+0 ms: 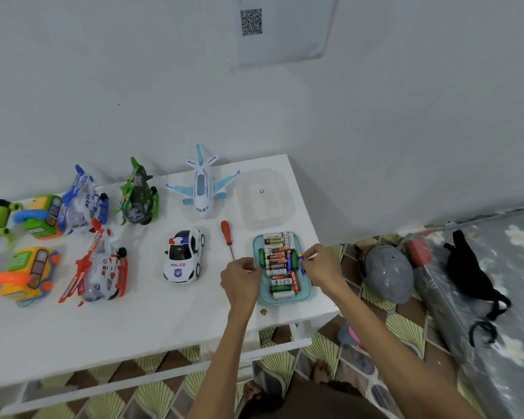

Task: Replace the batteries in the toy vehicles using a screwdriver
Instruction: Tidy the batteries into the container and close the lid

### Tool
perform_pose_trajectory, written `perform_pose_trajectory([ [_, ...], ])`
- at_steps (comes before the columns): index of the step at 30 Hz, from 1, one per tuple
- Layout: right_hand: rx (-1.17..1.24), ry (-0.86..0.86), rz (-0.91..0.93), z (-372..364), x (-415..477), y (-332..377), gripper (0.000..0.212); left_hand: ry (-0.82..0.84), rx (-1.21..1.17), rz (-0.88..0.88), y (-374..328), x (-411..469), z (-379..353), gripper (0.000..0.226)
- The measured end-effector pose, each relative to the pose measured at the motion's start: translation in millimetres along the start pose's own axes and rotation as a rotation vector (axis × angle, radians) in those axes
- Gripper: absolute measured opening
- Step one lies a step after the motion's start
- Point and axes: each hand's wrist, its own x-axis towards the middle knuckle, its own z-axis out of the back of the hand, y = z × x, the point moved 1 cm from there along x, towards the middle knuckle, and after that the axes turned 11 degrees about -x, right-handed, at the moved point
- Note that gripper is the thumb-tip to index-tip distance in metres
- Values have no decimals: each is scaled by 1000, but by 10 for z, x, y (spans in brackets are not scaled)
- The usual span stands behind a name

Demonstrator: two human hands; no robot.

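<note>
- Batteries (276, 257) fill a teal tray (308, 293) at the tabletop's (152, 322) right end. Several labels read "EVEREADY"; other print is too small to read.
- Most batteries lie crosswise, left to right. A few at mid-tray lie lengthwise, near to far.
- The screwdriver (226, 232) lies flat between the police car (183, 257) and the tray, touching neither. Its red handle is at the far end and its tip points toward the person.
- "POLICE" is printed in red on the car's white bonnet, which faces the person.
- Left hand (242, 278): fingers are curled at the tray's left rim, and I cannot tell what the grip holds.
- Right hand (319, 264): a narrow fingertip grip on a blue-and-yellow battery (300, 259) at the tray's right edge.
- A sheet (280, 31) on the wall bears a QR code.
</note>
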Motion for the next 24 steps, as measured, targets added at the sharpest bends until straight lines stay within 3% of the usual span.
perform_pose_trajectory([
  [14, 77, 15, 3, 416, -22, 46, 14, 10, -69, -73, -266, -38, 1, 28],
  [24, 24, -27, 137, 720, 94, 535, 10, -27, -134, -93, -579, 353, 47, 19],
])
